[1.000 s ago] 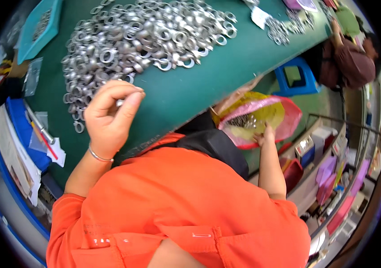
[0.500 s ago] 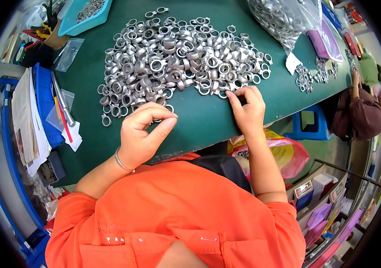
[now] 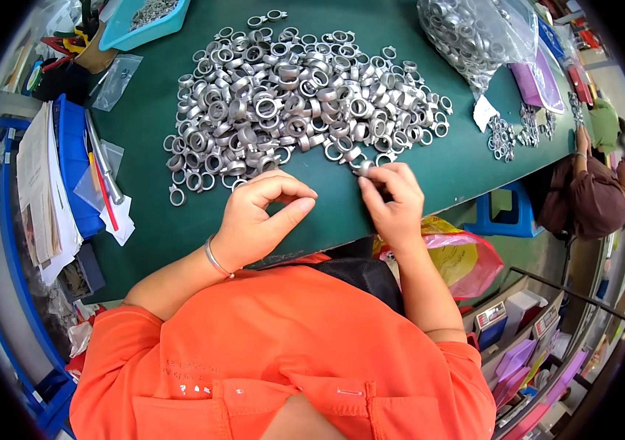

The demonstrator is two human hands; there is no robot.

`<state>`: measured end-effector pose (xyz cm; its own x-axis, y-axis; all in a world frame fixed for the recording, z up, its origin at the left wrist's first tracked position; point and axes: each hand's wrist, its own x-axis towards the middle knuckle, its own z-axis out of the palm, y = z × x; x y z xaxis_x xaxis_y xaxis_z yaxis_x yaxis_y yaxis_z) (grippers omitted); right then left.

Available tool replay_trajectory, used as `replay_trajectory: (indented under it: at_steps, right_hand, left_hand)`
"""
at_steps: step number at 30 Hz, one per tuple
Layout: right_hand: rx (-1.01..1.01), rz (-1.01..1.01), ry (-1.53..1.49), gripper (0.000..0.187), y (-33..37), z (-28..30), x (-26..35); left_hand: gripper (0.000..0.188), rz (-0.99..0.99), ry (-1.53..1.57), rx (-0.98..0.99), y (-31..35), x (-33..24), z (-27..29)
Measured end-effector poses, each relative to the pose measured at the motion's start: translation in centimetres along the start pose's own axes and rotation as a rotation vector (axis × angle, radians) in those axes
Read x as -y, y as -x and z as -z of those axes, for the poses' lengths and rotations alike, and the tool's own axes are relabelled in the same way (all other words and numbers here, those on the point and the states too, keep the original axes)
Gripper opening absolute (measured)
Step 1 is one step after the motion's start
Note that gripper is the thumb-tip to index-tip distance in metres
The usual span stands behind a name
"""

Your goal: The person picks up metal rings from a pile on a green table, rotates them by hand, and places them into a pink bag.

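A big heap of small grey metal rings (image 3: pixel 283 95), each with a little lug, is spread over the green table. At the heap's near right edge, my right hand (image 3: pixel 395 202) is closed, its thumb and forefinger pinching one metal ring (image 3: pixel 362 168). My left hand (image 3: pixel 268 209), with a bangle at its wrist, hovers above the table's front part, just before the heap. Its fingers are curled, with thumb tip and forefinger tip close together. Whatever it may hold is hidden.
A clear bag of rings (image 3: pixel 466 37) stands at the back right, beside a purple tray (image 3: pixel 538 84) and small ring piles (image 3: pixel 502 139). At left are a turquoise tray (image 3: pixel 118 35), a blue bin (image 3: pixel 70 147) and papers. Another person (image 3: pixel 598 194) sits at far right.
My right hand has drawn slightly left and nearer, and a ring now shows at its fingertips. The left hand has shifted right, away from the heap's near left edge.
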<state>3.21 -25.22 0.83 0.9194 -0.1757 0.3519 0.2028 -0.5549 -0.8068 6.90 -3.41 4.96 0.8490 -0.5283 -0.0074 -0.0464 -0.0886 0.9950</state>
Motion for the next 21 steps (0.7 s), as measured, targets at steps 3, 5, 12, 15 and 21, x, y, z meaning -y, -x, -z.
replay_trajectory:
  at_steps: [3,5,12,15,21]
  right_hand:
    - [-0.046,0.072,0.03,0.009,-0.7,0.2,-0.5]
    - [-0.181,0.104,0.215,0.01,-2.0,1.0,-1.8]
    - [-0.045,-0.195,0.088,0.011,-2.8,2.7,-2.8]
    - [0.021,-0.539,-0.459,0.01,-2.3,3.1,-1.7]
    - [0.12,-0.54,-0.714,0.013,-1.5,2.7,0.9]
  left_hand:
    - [0.009,0.01,-0.007,0.002,0.2,0.0,0.1]
    - [0.009,0.011,-0.01,0.007,0.2,0.0,0.1]
    - [0.009,0.018,-0.018,0.039,0.2,-0.4,0.0]
    - [0.009,0.027,-0.026,0.039,0.2,-0.4,0.0]
    - [0.009,0.007,-0.031,0.033,0.0,-0.4,-0.2]
